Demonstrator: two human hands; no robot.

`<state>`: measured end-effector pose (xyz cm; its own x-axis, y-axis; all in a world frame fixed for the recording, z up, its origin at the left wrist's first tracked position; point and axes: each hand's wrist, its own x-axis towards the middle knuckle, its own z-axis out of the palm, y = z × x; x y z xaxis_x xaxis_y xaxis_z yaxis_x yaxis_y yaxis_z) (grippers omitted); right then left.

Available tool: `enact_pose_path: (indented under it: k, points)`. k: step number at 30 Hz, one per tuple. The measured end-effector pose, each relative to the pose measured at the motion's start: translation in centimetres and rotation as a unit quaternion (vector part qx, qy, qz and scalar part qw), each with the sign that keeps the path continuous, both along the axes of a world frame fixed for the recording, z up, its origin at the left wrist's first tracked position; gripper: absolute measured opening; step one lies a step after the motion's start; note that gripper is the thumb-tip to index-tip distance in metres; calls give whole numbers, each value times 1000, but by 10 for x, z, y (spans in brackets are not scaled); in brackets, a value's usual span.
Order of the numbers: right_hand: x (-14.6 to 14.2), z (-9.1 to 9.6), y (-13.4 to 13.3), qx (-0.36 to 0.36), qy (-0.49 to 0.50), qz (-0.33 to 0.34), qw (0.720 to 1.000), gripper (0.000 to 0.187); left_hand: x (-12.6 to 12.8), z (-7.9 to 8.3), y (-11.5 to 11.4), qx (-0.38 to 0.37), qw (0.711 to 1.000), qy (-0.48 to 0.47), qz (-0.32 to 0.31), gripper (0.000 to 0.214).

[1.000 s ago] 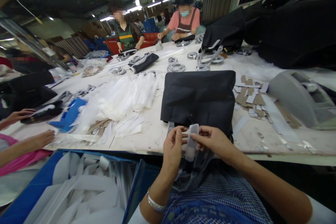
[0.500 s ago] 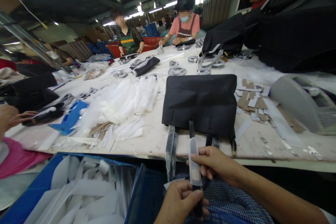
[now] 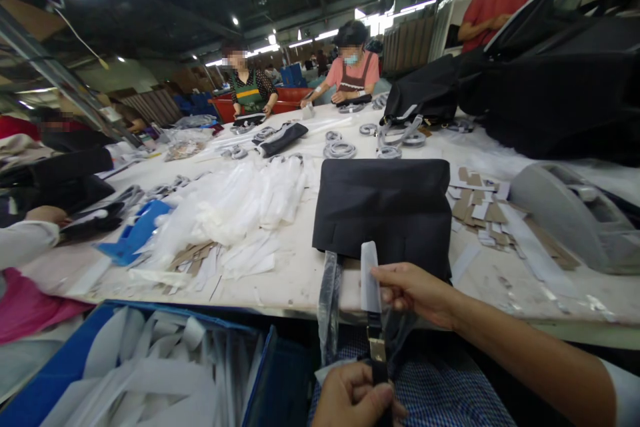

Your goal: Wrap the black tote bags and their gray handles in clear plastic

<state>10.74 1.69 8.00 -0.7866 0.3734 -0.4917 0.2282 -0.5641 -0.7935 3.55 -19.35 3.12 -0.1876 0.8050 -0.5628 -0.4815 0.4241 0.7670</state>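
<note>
A black bag (image 3: 383, 200) lies on the table edge, its straps hanging toward me. My right hand (image 3: 415, 290) pinches a whitish translucent sleeve (image 3: 369, 277) that sits around one black strap close to the bag. Below the sleeve, a gold-coloured buckle (image 3: 377, 349) shows on that strap. My left hand (image 3: 353, 393) is closed on the black strap (image 3: 381, 373) just under the buckle. To the left hangs another strap wrapped in clear plastic (image 3: 329, 307). Where the strap joins the bag is hidden behind the sleeve.
A blue bin (image 3: 267, 360) of white strips stands at lower left. On the table are white plastic film (image 3: 220, 203), a blue holder (image 3: 137, 230), cardboard scraps (image 3: 477, 203), a grey tape dispenser (image 3: 575, 217) and coiled straps (image 3: 340, 149). Co-workers work across and at left.
The sleeve has moved up the strap toward the bag with my right hand, uncovering the buckle. My left hand is slightly lower, still on the strap. The camera view has tilted up.
</note>
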Motion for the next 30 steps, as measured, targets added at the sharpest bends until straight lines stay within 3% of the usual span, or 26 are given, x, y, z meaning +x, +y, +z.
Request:
enact_pose_path:
  k: [4,8,12,17,20,22,24,27,30]
  points:
    - [11,-1,-4,72,-29,47,996,32,1,-9,-3,3,1000,-9,-17,56]
    - [9,-5,-6,108,-43,27,993,33,1,-11,-1,44,998,40,-30,49]
    - [8,-9,-6,102,-18,3,995,35,-10,2,13,98,987,124,5,55]
    - [8,-11,-9,115,-3,6,993,35,-20,8,41,119,978,146,89,68]
    - [7,-9,-12,141,-19,12,990,32,-19,4,52,139,980,127,59,57]
    - [9,-9,-13,200,-43,28,978,31,-20,2,54,142,982,116,33,50]
    - [16,-11,-11,334,-48,30,941,29,-21,1,52,128,983,128,25,49]
    - [38,-19,-3,572,-26,-51,818,23,-19,0,48,116,977,172,42,53]
    - [69,-26,1,680,-39,-160,715,21,-5,-3,50,76,954,259,128,55]
